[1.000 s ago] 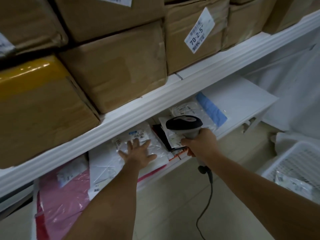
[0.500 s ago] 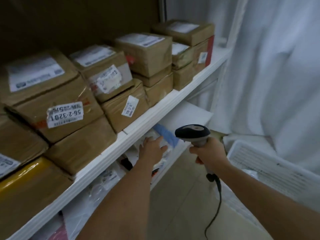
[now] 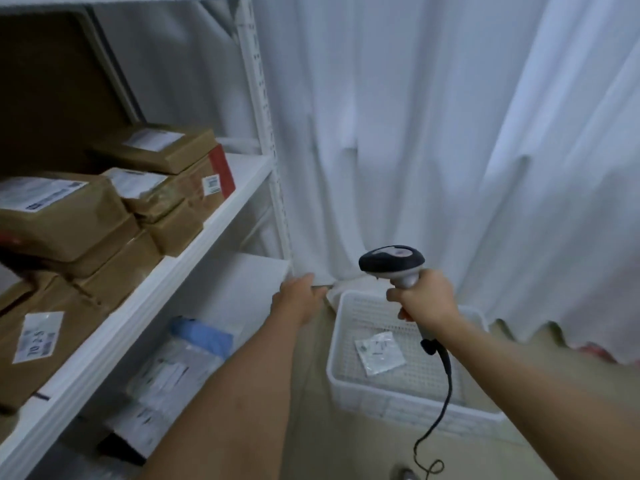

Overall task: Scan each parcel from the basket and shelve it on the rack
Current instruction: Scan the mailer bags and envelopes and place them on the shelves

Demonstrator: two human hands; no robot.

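Note:
A white perforated basket (image 3: pixel 349 386) stands on the floor at lower centre right, with one small clear-bagged parcel (image 3: pixel 380 348) lying flat inside. My right hand (image 3: pixel 424 301) grips the handle of a black and grey barcode scanner (image 3: pixel 391 261) above the basket's far side; its cord hangs down. My left hand (image 3: pixel 299 294) is empty, fingers loosely extended, in the air between the rack's lower shelf corner and the basket. The white rack (image 3: pixel 194 244) runs along the left.
Brown cardboard boxes (image 3: pixel 62 216) with labels are stacked on the rack's middle shelf. Flat plastic mailers (image 3: pixel 173 368), one with a blue part, lie on the lower shelf. White curtains (image 3: pixel 450 133) hang behind the basket. The floor is beige.
My view has swung right from the rack to the basket. My left hand left the mailers on the lower shelf and moved right toward the basket. The scanner stays in my right hand.

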